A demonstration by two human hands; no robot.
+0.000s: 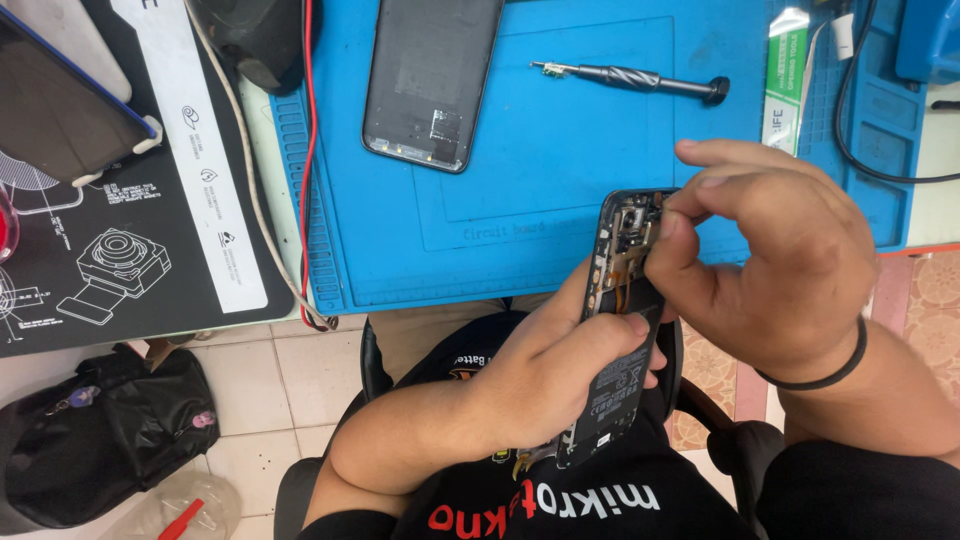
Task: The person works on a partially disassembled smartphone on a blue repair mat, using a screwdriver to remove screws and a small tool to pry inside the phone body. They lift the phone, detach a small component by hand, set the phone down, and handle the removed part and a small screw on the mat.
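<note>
Left hand (pixel 560 375) wraps the opened black smartphone (pixel 622 330), back cover off, tilting it upright over the lap, steady for access. Right hand (pixel 770 255) pinches fingertips on a small part at its top end. Beyond the hands, grey metal screwdriver (pixel 630 80) and dark back cover (pixel 432 75) lie parked on the blue silicone mat (pixel 560 200).

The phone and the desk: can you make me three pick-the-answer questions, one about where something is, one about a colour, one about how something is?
1. Where does the screwdriver lie?
A on the mat
B on the floor
C in a hand

2. What colour is the mat?
A red
B blue
C green

3. How is the phone in the left hand?
A closed
B wrapped
C open, insides showing

Answers: 1 A, it rests on the mat near the top; 2 B, the mat is bright blue; 3 C, its parts are bare where the right hand pinches.
</note>
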